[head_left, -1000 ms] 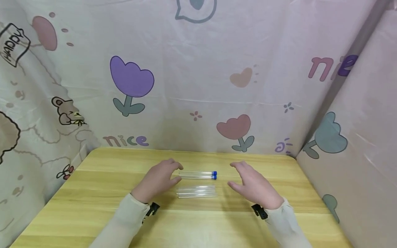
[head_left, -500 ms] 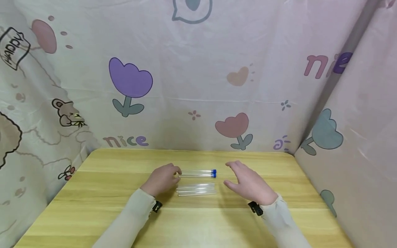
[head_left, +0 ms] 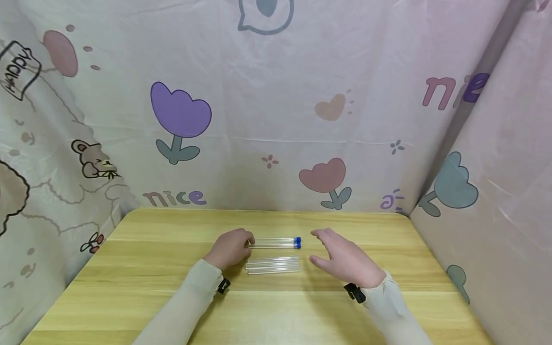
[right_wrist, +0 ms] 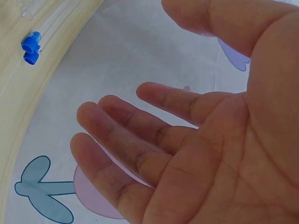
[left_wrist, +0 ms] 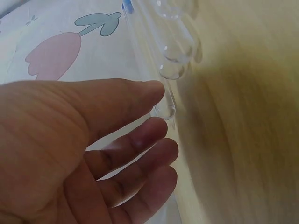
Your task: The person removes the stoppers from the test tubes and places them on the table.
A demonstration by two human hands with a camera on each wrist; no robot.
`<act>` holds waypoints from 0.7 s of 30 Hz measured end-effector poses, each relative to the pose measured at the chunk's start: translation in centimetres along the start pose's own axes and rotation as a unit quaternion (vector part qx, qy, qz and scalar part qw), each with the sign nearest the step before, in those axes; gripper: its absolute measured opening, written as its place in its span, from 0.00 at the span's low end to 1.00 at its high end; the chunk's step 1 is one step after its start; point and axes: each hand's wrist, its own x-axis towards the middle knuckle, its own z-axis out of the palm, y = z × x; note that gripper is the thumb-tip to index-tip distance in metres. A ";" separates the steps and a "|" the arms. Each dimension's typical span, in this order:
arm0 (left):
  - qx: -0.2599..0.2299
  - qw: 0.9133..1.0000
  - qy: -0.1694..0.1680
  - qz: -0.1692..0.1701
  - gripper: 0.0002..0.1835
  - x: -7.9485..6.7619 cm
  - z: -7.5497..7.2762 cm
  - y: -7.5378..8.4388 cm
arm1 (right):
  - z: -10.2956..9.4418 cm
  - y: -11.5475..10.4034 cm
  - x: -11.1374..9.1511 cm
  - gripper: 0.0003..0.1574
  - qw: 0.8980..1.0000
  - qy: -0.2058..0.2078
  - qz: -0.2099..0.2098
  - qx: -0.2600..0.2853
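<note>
Two clear test tubes with blue caps (head_left: 278, 243) lie side by side on the wooden table, caps to the right. My left hand (head_left: 230, 247) is at their rounded left ends, fingers bent. In the left wrist view, one tube's rounded end (left_wrist: 166, 111) shows between the thumb tip and the index fingertip, which stand apart; no firm grip is visible. Nearer to me lie several clear tubes (head_left: 273, 265) without blue caps. My right hand (head_left: 349, 258) hovers to the right of the blue caps (right_wrist: 31, 46), fingers spread and holding nothing.
The wooden table (head_left: 276, 311) ends at the back against a patterned curtain (head_left: 258, 105), which also hangs along the left and right sides. Each wrist carries a small black camera (head_left: 355, 292).
My left hand has moved right and its fingers have bent closer around the left ends of the capped tubes. The right hand has shifted slightly left. The tubes lie as before.
</note>
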 end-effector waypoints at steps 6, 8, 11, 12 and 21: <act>-0.003 1.000 0.003 0.003 0.08 0.5 0.2 0.0 | 0.1 0.0 0.1 0.37 1.000 -0.005 0.005 0.003; -0.006 1.000 0.005 0.006 0.08 0.6 0.4 0.1 | 0.2 0.0 0.1 0.36 1.000 -0.011 0.007 0.002; -0.011 1.000 0.001 0.004 0.06 0.6 0.5 0.1 | 0.3 0.1 0.1 0.34 1.000 -0.020 0.007 0.001; -0.011 1.000 -0.001 0.003 0.06 0.6 0.6 0.1 | 0.3 0.1 0.1 0.33 1.000 -0.023 0.007 0.002; -0.002 1.000 0.002 0.002 0.01 0.4 0.8 0.1 | 0.2 0.3 0.1 0.29 1.000 -0.030 0.003 0.006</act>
